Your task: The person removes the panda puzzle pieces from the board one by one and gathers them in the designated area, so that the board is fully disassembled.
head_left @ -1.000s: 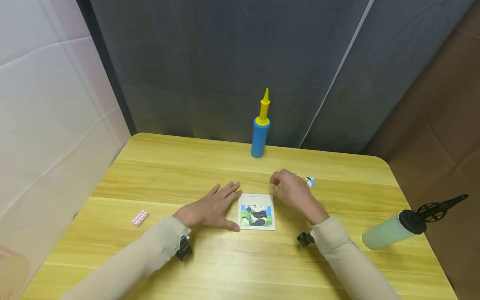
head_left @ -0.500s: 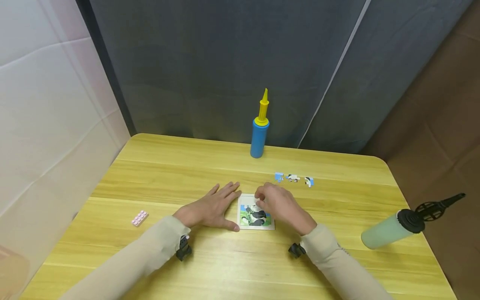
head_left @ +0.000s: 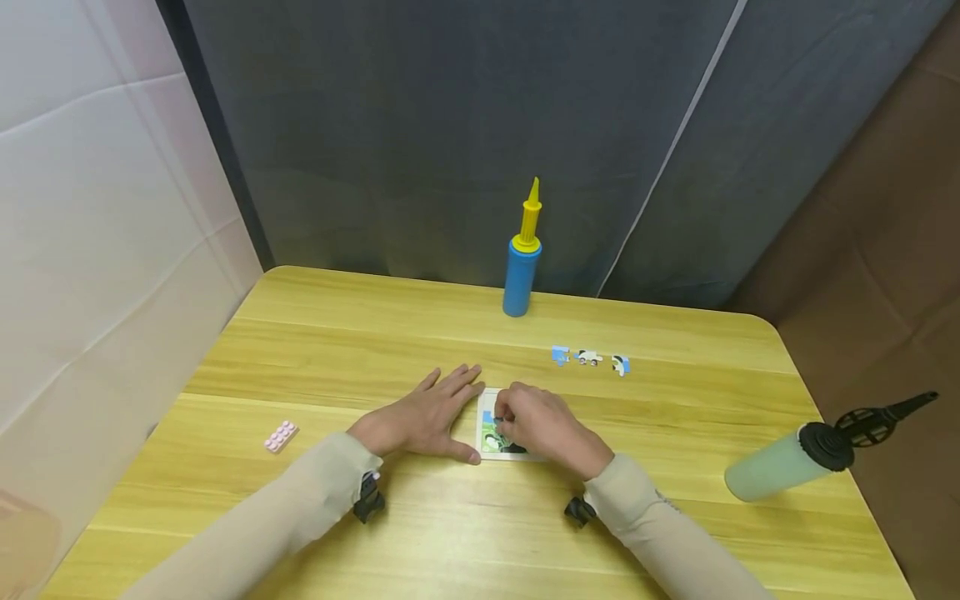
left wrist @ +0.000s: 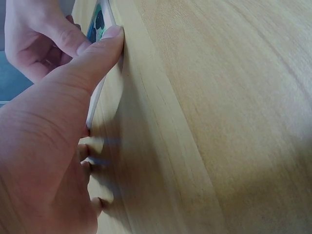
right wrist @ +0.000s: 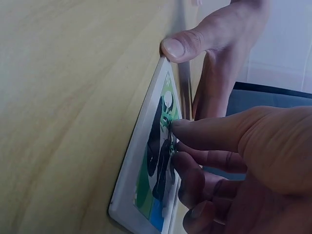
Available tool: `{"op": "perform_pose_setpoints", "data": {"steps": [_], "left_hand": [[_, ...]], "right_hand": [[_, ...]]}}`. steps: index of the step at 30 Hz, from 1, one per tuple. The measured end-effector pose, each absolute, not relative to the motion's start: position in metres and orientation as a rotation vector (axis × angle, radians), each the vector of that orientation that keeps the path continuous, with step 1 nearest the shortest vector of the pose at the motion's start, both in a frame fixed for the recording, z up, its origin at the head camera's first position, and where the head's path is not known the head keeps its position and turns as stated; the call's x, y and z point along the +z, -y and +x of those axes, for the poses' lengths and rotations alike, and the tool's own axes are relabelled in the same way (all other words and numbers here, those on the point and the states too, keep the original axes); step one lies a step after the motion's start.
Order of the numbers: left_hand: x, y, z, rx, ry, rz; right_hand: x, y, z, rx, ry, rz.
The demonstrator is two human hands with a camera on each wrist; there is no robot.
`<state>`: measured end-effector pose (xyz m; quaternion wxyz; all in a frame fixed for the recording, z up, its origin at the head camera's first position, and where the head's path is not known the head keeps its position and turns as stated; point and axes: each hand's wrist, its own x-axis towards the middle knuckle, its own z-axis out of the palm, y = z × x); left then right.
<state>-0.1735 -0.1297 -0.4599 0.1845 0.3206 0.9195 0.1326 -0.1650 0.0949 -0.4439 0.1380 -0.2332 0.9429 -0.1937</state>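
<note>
Right hand (head_left: 542, 422), fingers curled, reaches into the panda jigsaw puzzle (right wrist: 157, 156); whether it pinches a piece I cannot tell. Left hand (head_left: 427, 422), spread on the worktop (head_left: 465, 533), braces the white frame (right wrist: 141, 131). Loose jigsaw pieces (head_left: 588, 357) look light, stiff, thin: best pinched by opposite edges.

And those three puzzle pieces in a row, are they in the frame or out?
Out. The pieces lie on the table beyond the frame, with bare wood showing between in the head view.
</note>
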Motion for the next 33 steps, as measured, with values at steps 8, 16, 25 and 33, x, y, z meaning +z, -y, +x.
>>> {"op": "perform_pose_setpoints", "data": {"steps": [8, 16, 25, 33], "left_hand": [[-0.4609, 0.1296, -0.1733, 0.366, -2.591, 0.903], [-0.4619, 0.1296, -0.1737, 0.365, -2.591, 0.904], [-0.4623, 0.13, -0.1741, 0.364, -2.596, 0.903], [-0.4622, 0.1303, -0.1742, 0.36, -2.599, 0.905]], "right_hand": [[-0.4448, -0.0957, -0.1652, -0.577, -2.708, -0.648], [-0.4436, -0.0945, -0.1697, -0.559, -2.678, -0.665], [-0.4428, -0.0931, -0.1721, -0.557, -2.657, -0.656], [-0.4438, -0.0932, -0.172, -0.572, -2.656, -0.658]]}}
